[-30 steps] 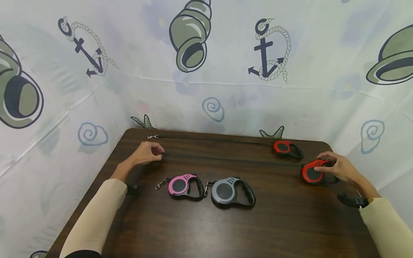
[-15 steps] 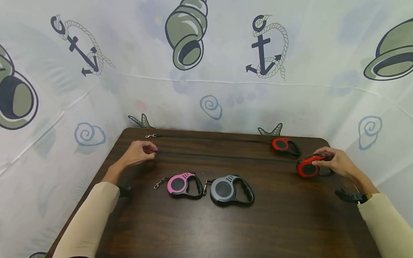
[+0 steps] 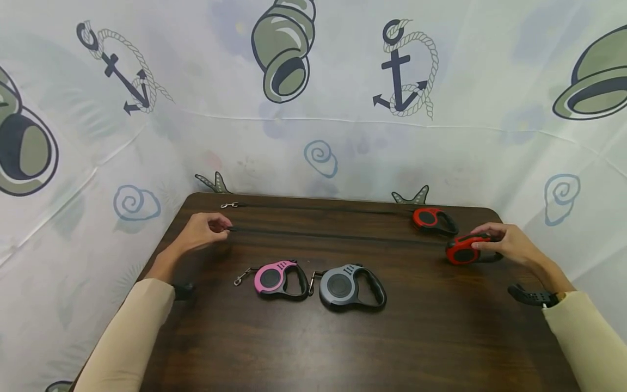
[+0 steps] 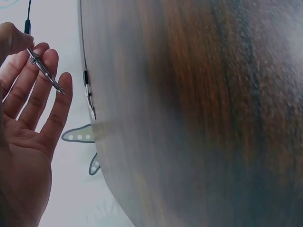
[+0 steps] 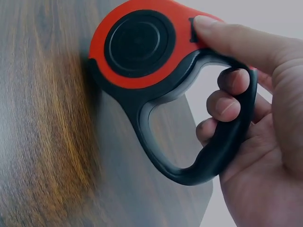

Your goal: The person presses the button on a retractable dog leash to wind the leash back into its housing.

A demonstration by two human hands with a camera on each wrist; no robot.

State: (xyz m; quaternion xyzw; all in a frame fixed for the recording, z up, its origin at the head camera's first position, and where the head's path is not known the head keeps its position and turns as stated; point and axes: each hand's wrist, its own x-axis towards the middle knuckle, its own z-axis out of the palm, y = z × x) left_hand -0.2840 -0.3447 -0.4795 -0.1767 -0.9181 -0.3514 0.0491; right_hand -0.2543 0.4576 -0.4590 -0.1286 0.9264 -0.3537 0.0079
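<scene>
My right hand point(image 3: 514, 245) grips the black loop handle of a red-and-black retractable dog leash point(image 3: 456, 251). In the right wrist view, several fingers curl through the loop and the thumb lies on the red casing point(image 5: 137, 78) by a black button point(image 5: 192, 30). From the casing a dark cord point(image 3: 338, 236) runs stretched leftward across the table. At its far end my left hand point(image 3: 201, 231) pinches it by the metal snap hook point(image 4: 45, 71), which lies across the fingers in the left wrist view.
Behind, a second red retractable leash point(image 3: 427, 218) lies with its cord drawn out to a silver hook point(image 3: 229, 205) near the back edge. Closer in lie a pink leash point(image 3: 271, 279) and a grey leash point(image 3: 339, 287). A printed cloth point(image 3: 352, 98) hangs behind the brown table point(image 3: 343, 348).
Both hands have shifted somewhat left, keeping the cord stretched between them. The held red casing has tipped up from lying flatter. The other leashes stay where they were; the view shifted slightly.
</scene>
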